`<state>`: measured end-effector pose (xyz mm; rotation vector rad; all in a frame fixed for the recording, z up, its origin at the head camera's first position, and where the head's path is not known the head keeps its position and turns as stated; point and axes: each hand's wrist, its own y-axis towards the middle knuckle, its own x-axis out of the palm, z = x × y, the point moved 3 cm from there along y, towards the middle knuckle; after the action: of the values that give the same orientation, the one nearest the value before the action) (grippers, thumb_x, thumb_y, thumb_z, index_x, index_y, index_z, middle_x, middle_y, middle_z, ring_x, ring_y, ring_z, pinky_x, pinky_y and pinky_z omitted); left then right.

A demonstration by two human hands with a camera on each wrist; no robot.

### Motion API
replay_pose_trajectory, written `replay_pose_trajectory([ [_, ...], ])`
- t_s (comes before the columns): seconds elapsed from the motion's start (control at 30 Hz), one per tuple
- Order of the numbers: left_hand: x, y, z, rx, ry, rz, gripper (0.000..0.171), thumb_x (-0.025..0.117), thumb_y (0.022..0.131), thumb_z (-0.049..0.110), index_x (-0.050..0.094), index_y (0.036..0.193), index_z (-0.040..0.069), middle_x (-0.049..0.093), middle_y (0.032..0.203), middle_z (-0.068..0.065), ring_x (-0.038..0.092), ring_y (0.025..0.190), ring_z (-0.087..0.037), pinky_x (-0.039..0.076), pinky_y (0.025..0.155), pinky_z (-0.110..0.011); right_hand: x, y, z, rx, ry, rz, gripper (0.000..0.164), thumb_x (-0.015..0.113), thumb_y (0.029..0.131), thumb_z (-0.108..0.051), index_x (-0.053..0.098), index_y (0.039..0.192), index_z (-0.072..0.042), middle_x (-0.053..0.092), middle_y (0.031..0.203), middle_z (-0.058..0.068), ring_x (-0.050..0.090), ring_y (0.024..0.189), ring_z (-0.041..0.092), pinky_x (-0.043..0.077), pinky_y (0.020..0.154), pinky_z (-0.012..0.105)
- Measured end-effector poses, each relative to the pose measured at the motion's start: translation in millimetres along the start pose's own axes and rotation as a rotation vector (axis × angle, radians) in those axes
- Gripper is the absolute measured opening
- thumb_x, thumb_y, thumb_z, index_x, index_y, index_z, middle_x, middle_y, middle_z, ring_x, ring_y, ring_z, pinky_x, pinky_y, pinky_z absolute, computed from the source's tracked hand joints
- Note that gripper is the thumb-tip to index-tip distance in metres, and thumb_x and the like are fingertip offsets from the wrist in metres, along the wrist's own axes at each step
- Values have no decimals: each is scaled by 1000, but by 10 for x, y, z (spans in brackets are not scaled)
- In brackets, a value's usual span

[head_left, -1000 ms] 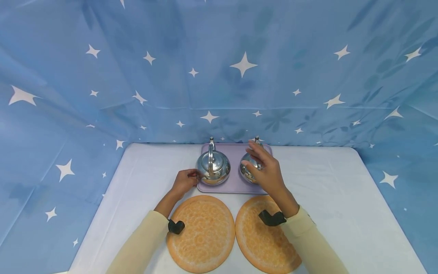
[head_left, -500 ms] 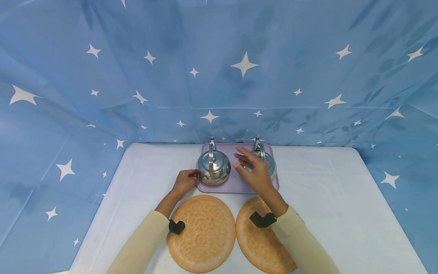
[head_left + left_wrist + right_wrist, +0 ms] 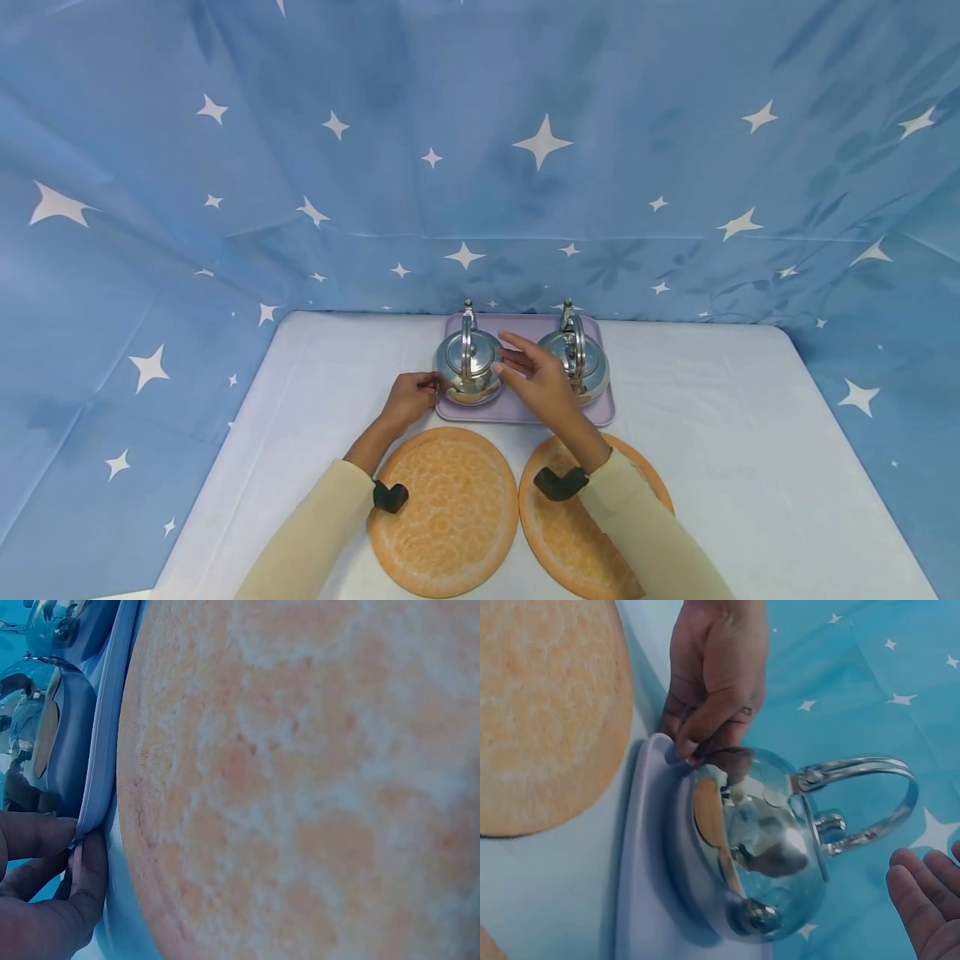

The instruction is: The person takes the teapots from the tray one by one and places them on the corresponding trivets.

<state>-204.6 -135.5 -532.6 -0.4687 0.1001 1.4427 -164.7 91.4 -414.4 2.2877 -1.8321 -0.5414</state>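
Your left hand [image 3: 408, 398] pinches the tray [image 3: 525, 408] at its near-left corner; the left wrist view shows thumb and fingers [image 3: 45, 834] clamped on the rim [image 3: 101, 765]. Your right hand [image 3: 542, 385] is open with straight fingers, hovering at frame centre between the two kettles and holding nothing. Its fingertips point toward the left kettle [image 3: 467, 367], close to its handle; contact can't be told from the head view. In the right wrist view only its fingertips [image 3: 926, 896] show at the lower right, just clear of that kettle's handle [image 3: 870, 799].

Both kettles stand upright on the tray, at the far middle of the counter [image 3: 750, 433]. The right kettle [image 3: 576, 362] sits just behind your right hand, apart from it. Two round orange mats [image 3: 442, 512] lie side by side in front of the tray; your right forearm crosses the right mat [image 3: 570, 533].

Step in hand, as it looks: steadying the tray while reaching for the left kettle's handle. Next move likely calls for curling your fingers round the upright handle and lifting straight, tray held down.
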Motion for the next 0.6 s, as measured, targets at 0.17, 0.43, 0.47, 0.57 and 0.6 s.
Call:
replay_pose_trajectory([
  [0.17,9,3,7,-1,16,0,45,56,80,-13,60,124,-10,63,95,-13,54,86,-19,47,68,-25,50,25,190,56,45,4,48,67,90,-1,51,134,9,51,137,24,55,117,41,49,91,31],
  [0.43,4,-4,11,-30,20,-8,45,58,81,-13,61,125,-7,61,94,-11,53,83,-18,47,67,-25,116,49,127,92,42,-17,48,65,91,0,48,133,15,51,133,30,55,116,45,49,90,25],
  [0.47,2,-5,9,-31,17,-8,45,58,81,-13,62,125,-7,61,94,-11,53,83,-18,47,67,-26,125,51,127,99,38,-23,48,65,91,-1,48,133,14,51,134,30,55,116,44,49,89,25],
  [0.57,1,-7,6,-22,17,-7,45,57,80,-14,61,124,-8,62,95,-12,53,84,-19,47,67,-26,157,62,135,112,55,-36,49,65,91,0,47,134,15,50,134,30,55,116,43,50,89,26],
  [0.6,3,-8,7,-21,19,-6,45,57,80,-14,61,124,-8,62,95,-12,54,84,-19,47,68,-26,167,67,139,112,58,-37,49,65,91,1,47,134,15,50,134,31,55,116,44,50,89,26],
])
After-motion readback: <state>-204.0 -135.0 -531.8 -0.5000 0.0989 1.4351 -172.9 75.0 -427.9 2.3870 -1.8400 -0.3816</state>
